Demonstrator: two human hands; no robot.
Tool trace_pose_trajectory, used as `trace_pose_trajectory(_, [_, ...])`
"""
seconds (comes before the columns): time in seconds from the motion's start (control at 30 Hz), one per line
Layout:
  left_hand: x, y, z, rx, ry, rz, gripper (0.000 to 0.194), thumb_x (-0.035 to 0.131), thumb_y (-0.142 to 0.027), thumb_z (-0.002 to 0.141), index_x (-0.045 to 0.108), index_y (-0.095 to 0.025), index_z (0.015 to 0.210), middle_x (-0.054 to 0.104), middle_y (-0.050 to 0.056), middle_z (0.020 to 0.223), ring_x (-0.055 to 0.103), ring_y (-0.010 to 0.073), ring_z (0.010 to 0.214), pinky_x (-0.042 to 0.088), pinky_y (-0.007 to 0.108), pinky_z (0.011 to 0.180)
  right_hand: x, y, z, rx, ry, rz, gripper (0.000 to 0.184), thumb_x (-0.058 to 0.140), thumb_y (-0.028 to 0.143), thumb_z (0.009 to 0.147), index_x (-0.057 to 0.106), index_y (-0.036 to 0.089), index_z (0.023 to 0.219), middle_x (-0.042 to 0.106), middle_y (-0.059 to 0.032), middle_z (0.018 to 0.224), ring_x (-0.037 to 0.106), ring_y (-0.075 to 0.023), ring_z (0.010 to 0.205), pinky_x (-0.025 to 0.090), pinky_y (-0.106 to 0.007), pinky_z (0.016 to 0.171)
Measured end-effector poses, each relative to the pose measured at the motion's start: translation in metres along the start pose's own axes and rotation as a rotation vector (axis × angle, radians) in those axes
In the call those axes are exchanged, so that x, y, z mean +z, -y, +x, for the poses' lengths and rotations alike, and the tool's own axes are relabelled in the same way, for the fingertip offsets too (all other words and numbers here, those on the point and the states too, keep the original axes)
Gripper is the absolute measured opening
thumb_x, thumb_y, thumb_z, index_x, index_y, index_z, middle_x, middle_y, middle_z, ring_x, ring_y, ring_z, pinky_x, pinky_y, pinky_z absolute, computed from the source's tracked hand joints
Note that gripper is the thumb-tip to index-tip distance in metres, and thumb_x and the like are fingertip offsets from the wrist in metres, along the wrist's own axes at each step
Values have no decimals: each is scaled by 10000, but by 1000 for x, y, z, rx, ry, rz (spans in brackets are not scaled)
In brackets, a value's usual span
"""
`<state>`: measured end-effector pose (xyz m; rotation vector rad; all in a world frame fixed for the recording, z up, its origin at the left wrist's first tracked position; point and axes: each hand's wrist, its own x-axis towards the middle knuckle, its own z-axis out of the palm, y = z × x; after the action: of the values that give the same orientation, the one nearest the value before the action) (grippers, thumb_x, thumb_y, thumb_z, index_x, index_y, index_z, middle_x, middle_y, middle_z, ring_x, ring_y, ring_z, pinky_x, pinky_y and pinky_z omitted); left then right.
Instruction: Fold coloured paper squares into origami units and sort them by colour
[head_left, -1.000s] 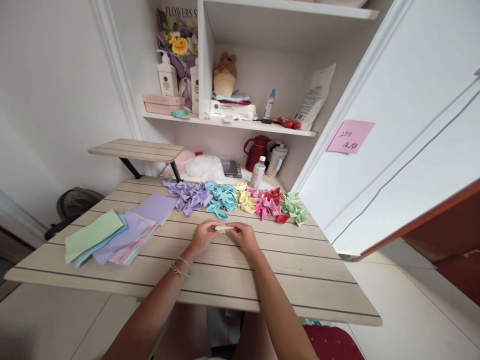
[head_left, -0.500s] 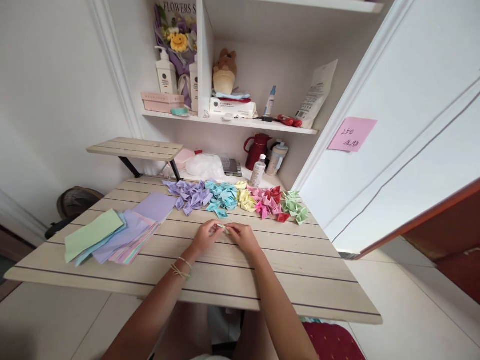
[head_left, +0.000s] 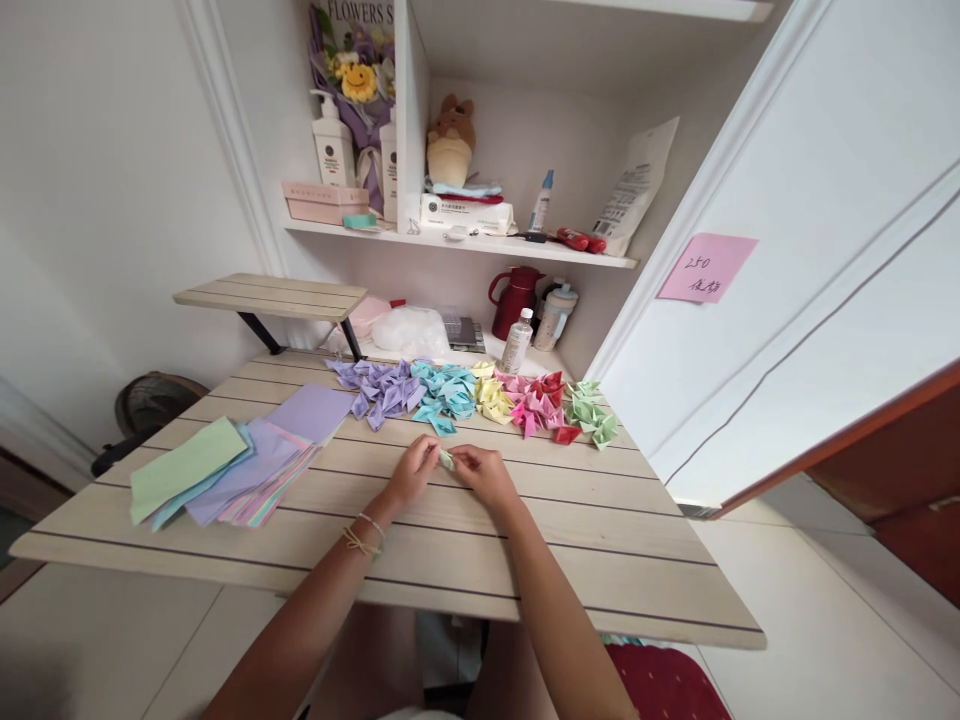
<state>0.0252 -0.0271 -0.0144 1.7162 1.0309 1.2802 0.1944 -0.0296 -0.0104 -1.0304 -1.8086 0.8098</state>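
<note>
Between my hands is a small folded piece of light green paper (head_left: 446,459), held just above the table (head_left: 600,505). My left hand (head_left: 413,470) pinches its left side with closed fingers. On the other side, my right hand (head_left: 484,473) grips it between thumb and fingers. Much of the paper is covered by my fingertips. Beyond my hands lie folded paper pieces in colour groups: purple (head_left: 381,390), blue (head_left: 446,393), yellow (head_left: 492,398), pink and red (head_left: 537,405), and green (head_left: 591,412).
Fanned sheets of coloured paper, a green sheet (head_left: 187,468) on top, lie at the left. A small raised shelf (head_left: 270,296) stands at the back left. Behind the folded pieces are a clear bottle (head_left: 517,342) and a dark red jug (head_left: 516,302).
The green paper has turned in my fingers and shows more of its surface. My left hand has shifted slightly; the other things stay where they were.
</note>
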Motion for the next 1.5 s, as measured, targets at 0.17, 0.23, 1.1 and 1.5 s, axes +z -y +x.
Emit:
trace_pose_trajectory(0.17, [1,-3,-2,-15,55,23,202,494,-350,821,569,-167,862,569,26,761,534,142,704,444,256,658,3,-1,-2,-33,-26,-196,195,548,249,748,676,234,893,693,-12,684,623,-158,605,467,-246,631])
trace_pose_trajectory(0.23, [3,-4,-3,-19,32,27,201,567,-331,776,554,-169,894,565,20,777,544,139,727,448,248,664,5,-2,-2,-30,-61,-230,189,547,235,742,664,233,890,675,-7,652,602,-150,576,456,-239,616])
trace_pose_trajectory(1.1, [1,5,2,-77,-80,-101,346,695,-294,665,623,-155,974,682,70,842,642,170,765,514,291,700,2,-4,5,93,-186,191,311,653,393,700,642,187,933,701,-60,827,654,-188,747,519,-294,652])
trace_pose_trajectory(1.5, [-6,-1,2,64,4,241,182,596,-320,758,681,-163,721,652,49,724,590,151,694,458,240,623,0,-9,4,-82,-65,-214,115,605,270,779,704,225,815,701,-49,837,628,-188,809,484,-305,736])
